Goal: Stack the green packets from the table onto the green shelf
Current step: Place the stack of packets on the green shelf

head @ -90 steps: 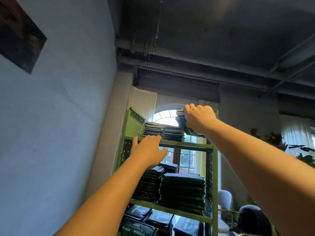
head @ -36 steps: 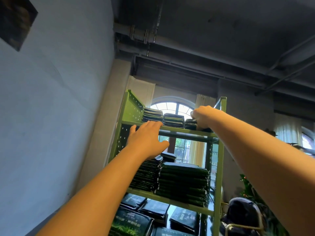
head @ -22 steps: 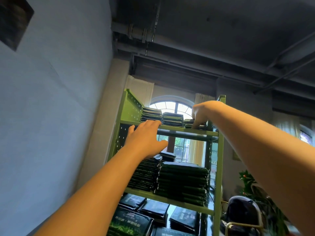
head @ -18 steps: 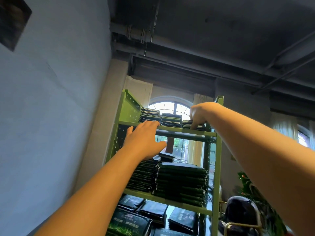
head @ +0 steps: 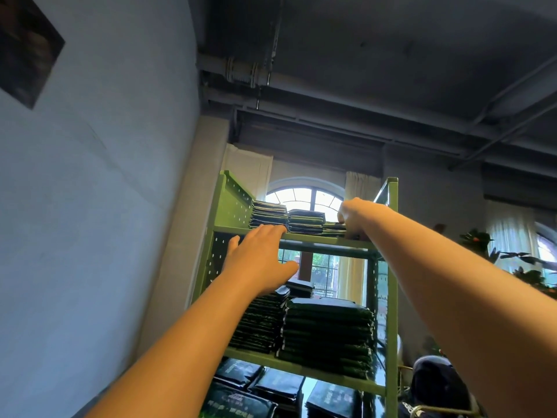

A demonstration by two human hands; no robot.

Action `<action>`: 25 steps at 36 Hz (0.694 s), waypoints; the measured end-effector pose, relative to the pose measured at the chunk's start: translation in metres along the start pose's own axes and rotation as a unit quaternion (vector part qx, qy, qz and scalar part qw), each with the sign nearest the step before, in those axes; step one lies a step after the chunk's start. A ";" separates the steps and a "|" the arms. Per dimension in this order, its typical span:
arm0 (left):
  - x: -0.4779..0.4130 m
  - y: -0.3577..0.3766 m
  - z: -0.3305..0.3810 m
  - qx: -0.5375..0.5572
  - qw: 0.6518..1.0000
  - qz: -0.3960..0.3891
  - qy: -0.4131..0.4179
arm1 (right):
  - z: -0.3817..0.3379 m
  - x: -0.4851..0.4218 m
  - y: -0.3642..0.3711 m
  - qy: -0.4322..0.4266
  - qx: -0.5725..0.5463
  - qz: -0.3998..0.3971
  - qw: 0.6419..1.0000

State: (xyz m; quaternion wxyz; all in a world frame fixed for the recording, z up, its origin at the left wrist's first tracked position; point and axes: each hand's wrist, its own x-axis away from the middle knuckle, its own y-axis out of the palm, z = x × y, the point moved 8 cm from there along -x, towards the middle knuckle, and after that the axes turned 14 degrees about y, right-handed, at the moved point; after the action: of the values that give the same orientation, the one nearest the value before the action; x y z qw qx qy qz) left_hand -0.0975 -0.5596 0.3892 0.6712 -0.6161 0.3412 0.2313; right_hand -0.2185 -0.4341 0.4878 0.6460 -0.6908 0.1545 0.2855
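The green shelf stands in front of me, seen from below. Its top level holds two taller stacks of green packets and, at the right, a low stack. My right hand sits on that low stack with fingers curled down over its near edge. With fingers spread and nothing in it, my left hand touches the top level's front rail below the left stack. More packet stacks fill the middle level, and flat packets lie on the bottom level.
A blue wall runs close along the shelf's left side, with a dark picture high on it. An arched window is behind the shelf. Plants and a dark rounded object stand at the right.
My right hand brought the packets down from above the shelf's top corner onto the low right stack and stays on it. My left hand rose slightly to the front rail.
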 end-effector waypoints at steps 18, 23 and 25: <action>-0.006 0.001 -0.004 0.025 0.999 -0.037 -0.015 | -0.010 0.024 -0.021 -0.087 -0.013 0.047 0.995; -0.001 -0.006 -0.010 0.140 0.990 0.016 -0.004 | -0.020 0.043 -0.030 -0.135 -0.053 0.070 0.987; 0.007 -0.011 -0.005 0.142 0.988 0.052 0.006 | -0.024 0.059 -0.035 -0.167 -0.077 0.080 0.980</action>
State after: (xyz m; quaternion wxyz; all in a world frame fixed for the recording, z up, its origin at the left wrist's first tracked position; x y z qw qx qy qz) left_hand -0.0862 -0.5666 0.3913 0.7370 -0.4971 0.4061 0.2116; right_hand -0.1472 -0.4447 0.4809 0.5830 -0.6666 0.0770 0.4582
